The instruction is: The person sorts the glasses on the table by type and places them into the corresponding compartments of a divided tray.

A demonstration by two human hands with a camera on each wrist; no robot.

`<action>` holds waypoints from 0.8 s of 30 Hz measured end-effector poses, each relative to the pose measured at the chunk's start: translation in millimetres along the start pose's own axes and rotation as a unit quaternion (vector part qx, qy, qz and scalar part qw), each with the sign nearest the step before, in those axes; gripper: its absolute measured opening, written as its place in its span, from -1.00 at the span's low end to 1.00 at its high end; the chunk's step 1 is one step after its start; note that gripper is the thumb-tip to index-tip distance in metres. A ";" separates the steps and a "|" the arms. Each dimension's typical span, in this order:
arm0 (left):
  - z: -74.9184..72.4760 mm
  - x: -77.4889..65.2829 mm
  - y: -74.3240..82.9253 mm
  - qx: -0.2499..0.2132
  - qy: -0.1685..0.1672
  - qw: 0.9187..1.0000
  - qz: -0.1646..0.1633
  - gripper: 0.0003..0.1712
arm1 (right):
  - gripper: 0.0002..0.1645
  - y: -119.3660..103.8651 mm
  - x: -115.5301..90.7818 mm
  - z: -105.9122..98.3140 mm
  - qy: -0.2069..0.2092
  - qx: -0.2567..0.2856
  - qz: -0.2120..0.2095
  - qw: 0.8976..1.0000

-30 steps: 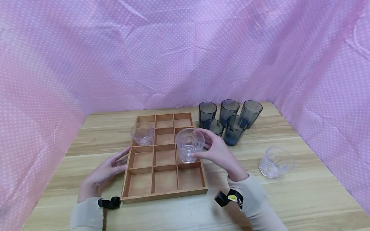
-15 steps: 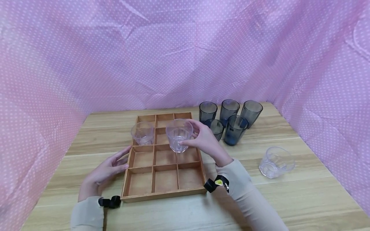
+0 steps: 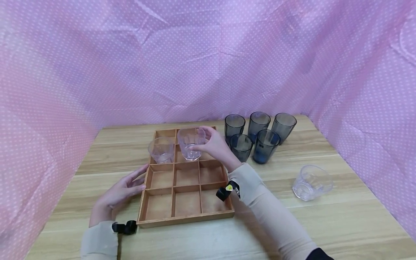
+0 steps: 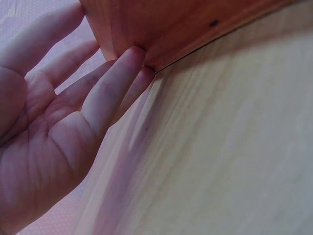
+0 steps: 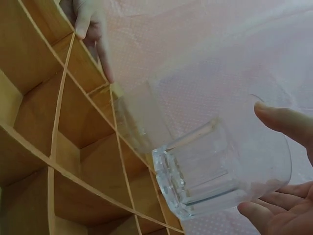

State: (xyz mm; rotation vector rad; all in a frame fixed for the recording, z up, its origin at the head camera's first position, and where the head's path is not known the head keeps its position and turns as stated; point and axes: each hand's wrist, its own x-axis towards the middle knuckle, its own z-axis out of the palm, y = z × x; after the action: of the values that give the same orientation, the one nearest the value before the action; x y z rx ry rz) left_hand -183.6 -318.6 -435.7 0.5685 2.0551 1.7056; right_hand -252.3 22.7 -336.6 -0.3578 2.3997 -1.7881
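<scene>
My right hand (image 3: 217, 146) holds a clear glass (image 3: 191, 143) from its right side, thumb on the near side and fingers behind. The glass is upright above the middle column of a wooden divided tray (image 3: 185, 219), towards its back half. In the right wrist view the thumb and fingers span the clear wall (image 5: 230, 166), with its thick faceted base towards the compartments. A second clear glass (image 3: 161, 153) stands in the tray's left column, second row from the back. My left hand (image 3: 119, 190) rests its extended fingers against the tray's left side, thumb apart; the left wrist view shows fingertips (image 4: 133, 55) at the wood.
Several smoky grey-blue tumblers (image 3: 265, 146) stand grouped right of the tray's back corner. A third clear glass (image 3: 310, 185) leans at a tilt on the right part of the wooden table (image 3: 266, 216). Pink dotted cloth (image 3: 208, 65) hangs behind and at both sides.
My right hand has carried the clear glass left and towards the back, from the tray's right column to above its middle column. The left hand has stayed at the tray's side.
</scene>
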 end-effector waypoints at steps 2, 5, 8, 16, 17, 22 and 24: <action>0.5 0.0 1.0 0.004 0.001 1.000 -0.004 -0.13 | -0.04 0.5 4.3 1.9 -0.001 -0.007 0.003 1.000; 0.6 -0.2 2.3 0.013 0.005 1.000 -0.012 -0.12 | -0.05 1.4 9.5 5.0 -0.006 -0.018 0.008 1.000; 1.3 -0.3 3.1 0.017 0.008 1.000 -0.021 -0.11 | -0.04 3.3 13.6 8.1 -0.010 -0.025 0.012 1.000; 3.0 0.4 3.9 0.018 0.004 1.000 -0.008 -0.13 | -0.03 10.3 20.3 14.8 0.000 -0.037 0.025 0.999; 3.2 0.0 4.4 0.015 0.003 1.000 -0.006 -0.13 | -0.02 11.0 20.6 15.7 0.001 -0.038 0.026 0.999; 3.9 -1.4 4.4 0.006 0.002 1.000 -0.004 -0.13 | 0.00 15.1 22.4 20.3 0.007 -0.045 0.027 0.999; 3.5 -1.8 3.3 0.005 0.002 1.000 -0.001 -0.13 | 0.00 16.3 22.9 21.9 0.010 -0.048 0.029 0.998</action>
State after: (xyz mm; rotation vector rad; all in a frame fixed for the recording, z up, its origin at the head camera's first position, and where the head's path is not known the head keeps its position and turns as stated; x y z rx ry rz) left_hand -180.0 -316.2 -433.0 0.5659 2.0671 1.6980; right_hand -270.9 0.7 -357.6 -0.2781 2.4880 -1.6652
